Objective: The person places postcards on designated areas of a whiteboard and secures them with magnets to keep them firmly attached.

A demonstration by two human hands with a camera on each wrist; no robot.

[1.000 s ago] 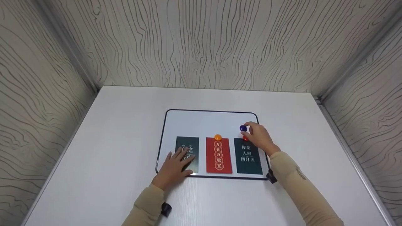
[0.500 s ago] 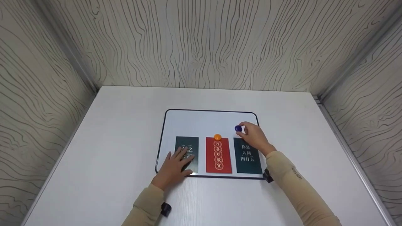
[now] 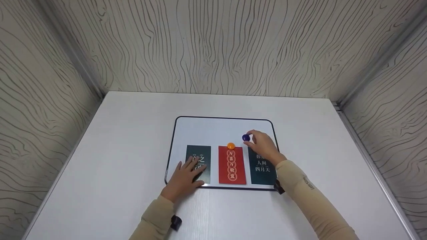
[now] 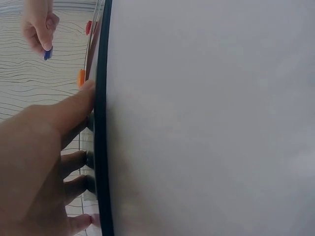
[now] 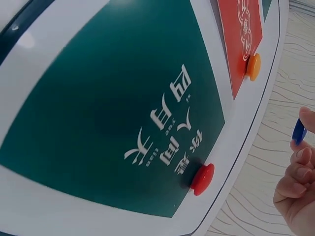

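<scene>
My right hand (image 3: 263, 145) pinches a dark blue round magnet (image 3: 246, 137) between thumb and fingertips, raised off the whiteboard (image 3: 213, 130). The board's upper right part lies below it. With fingers spread, my left hand (image 3: 182, 180) rests on the left dark green card (image 3: 206, 150), covering part of its white writing. The middle red card (image 3: 232, 166) bears an orange magnet (image 3: 231, 145) at its top edge. Right of it is another green card (image 3: 263, 173), partly behind my right hand. Its red magnet (image 5: 202, 179) shows at the edge in the right wrist view but is hidden in the head view.
The whiteboard lies on a white table (image 3: 133, 140), its dark rim (image 3: 227, 117) all round. A wood-patterned wall (image 3: 206, 50) stands behind the table, with similar panels on both sides. Each wrist carries a small black camera (image 3: 175, 222).
My right hand has moved left with the blue magnet, from above the right green card toward the gap beside the red card. The left hand has stayed in place.
</scene>
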